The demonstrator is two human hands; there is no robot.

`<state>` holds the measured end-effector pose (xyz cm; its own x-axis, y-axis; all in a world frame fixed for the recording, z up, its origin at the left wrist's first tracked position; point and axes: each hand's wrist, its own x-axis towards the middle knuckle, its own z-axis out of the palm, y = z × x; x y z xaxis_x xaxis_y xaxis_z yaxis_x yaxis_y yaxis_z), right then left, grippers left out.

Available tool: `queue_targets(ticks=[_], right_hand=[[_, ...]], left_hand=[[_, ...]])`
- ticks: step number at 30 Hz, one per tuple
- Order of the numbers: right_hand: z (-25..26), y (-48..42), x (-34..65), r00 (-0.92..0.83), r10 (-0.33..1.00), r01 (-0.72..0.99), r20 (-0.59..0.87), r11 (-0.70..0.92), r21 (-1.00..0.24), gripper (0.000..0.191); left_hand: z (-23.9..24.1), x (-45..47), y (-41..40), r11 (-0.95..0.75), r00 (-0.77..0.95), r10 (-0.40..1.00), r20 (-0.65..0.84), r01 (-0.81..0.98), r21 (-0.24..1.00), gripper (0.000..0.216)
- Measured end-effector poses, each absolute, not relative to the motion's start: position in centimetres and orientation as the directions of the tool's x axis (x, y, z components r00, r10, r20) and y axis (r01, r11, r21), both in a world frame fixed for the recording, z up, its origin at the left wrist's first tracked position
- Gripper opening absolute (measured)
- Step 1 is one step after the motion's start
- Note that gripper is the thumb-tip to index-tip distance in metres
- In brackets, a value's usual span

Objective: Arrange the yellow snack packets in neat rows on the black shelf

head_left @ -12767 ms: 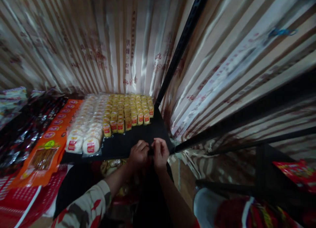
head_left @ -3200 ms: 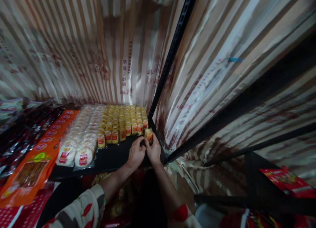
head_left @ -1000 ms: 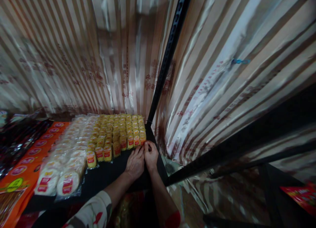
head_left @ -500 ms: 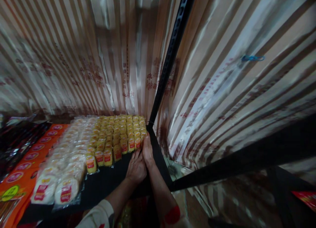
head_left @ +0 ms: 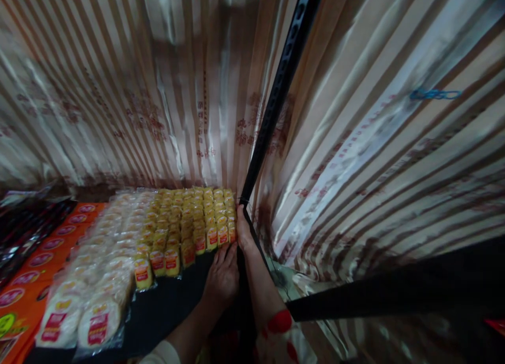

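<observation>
Rows of small yellow packets with red labels point(head_left: 193, 222) stand on a black shelf point(head_left: 173, 301). My left hand point(head_left: 223, 277) lies flat on the shelf just in front of the rightmost row, fingers stretched toward the packets. My right hand point(head_left: 242, 230) reaches along the shelf's right edge beside the last row, fingers extended and pressed against the side of the packets. Neither hand holds anything that I can see.
Larger white round packets point(head_left: 94, 280) fill the shelf to the left, then orange packages point(head_left: 43, 248) and dark wrapped goods point(head_left: 19, 227). A black upright post point(head_left: 276, 95) rises at the shelf corner. Striped shiny curtain point(head_left: 374, 132) surrounds the shelf. A black crossbar point(head_left: 394, 293) runs right.
The packet held between both hands 3 s ago now stands in the right row. My right hand has slid forward along the row's side; my left hand stays flat behind it.
</observation>
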<state>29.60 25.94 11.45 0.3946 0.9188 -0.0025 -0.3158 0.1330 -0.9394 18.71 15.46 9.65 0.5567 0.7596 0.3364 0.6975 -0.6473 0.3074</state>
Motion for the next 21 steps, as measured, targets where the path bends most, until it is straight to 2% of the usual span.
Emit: queue_targets(ticks=[3,8,16,21], right_hand=[[12.2,25.9,29.6,0.355,0.935,-0.242,0.015,0.107,-0.964,0.057],[13.9,25.5,30.4,0.371,0.924,-0.162,0.096,0.166,-0.973,0.059],[14.7,26.9,30.3,0.323,0.946,-0.228,-0.004,0.073,-0.971,0.055],[15.0,26.7,30.3,0.315,0.949,-0.24,-0.001,0.079,-0.968,0.052]], left_hand=[[9.4,18.8,15.5,-0.643,0.554,0.763,0.334,0.703,0.304,0.049],[9.4,18.8,15.4,-0.65,0.566,0.758,0.325,0.694,0.309,0.051],[9.2,18.7,15.5,-0.68,0.58,0.728,0.365,0.677,0.281,0.052],[8.8,18.6,15.6,-0.707,0.59,0.7,0.402,0.649,0.281,0.049]])
